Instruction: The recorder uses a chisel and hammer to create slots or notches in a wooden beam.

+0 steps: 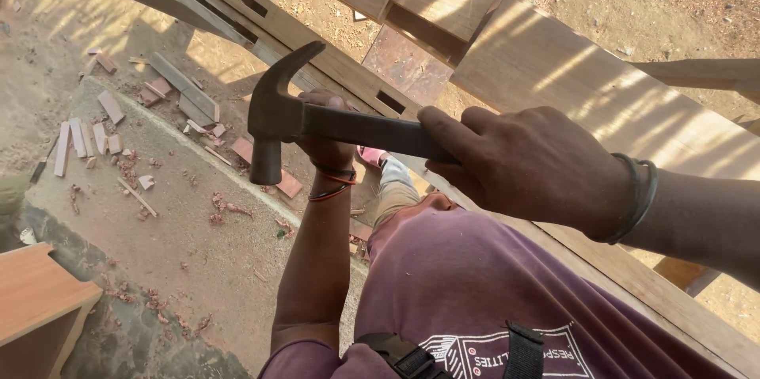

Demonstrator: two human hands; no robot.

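Observation: the right hand (530,165) is wrapped tight around the dark handle of a black steel claw hammer (317,122), fingers closed on the shaft. The hammer lies roughly level at frame centre, head toward 9 o'clock, striking face down, claw curving up toward 12 o'clock. Dark bangles sit on the right wrist.

The left hand (326,138) is mostly hidden behind the hammer's neck; its fingers are curled, but I cannot tell whether they grip anything. Red and black bands circle that wrist.

A long pale wooden frame with slotted mortises (546,70) runs from 11 o'clock toward 4 o'clock behind both hands. Short wood offcuts (87,138) and reddish shavings lie scattered on the concrete slab (182,229) at 9 o'clock. The person's maroon shirt (475,284) fills 6 o'clock.
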